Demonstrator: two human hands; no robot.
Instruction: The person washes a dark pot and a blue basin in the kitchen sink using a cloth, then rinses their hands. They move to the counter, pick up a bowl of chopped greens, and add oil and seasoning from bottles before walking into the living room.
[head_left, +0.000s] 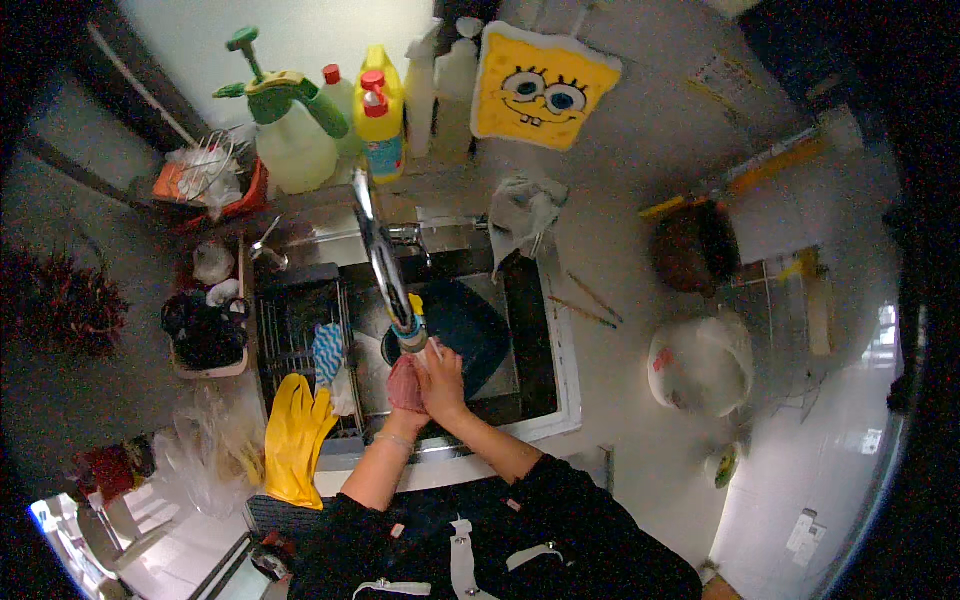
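Both my hands are together over the sink (566, 397), right under the tip of the chrome faucet (382, 259). A pink cloth (406, 386) covers most of my left hand (411, 417), which grips it from below. My right hand (444, 382) presses against the cloth's right side, its fingers curled around a small pale object (433, 352). Most of that object is hidden, so its kind is unclear. Below and behind my hands sits a dark basin (472, 322) inside the sink.
Left of my hands are a dish rack (285, 322), a blue-striped cloth (328, 352) and yellow rubber gloves (295, 442). Behind the faucet stand a pump sprayer (292, 142) and a yellow bottle (381, 120). Chopsticks (585, 311) and a white container (701, 367) lie to the right.
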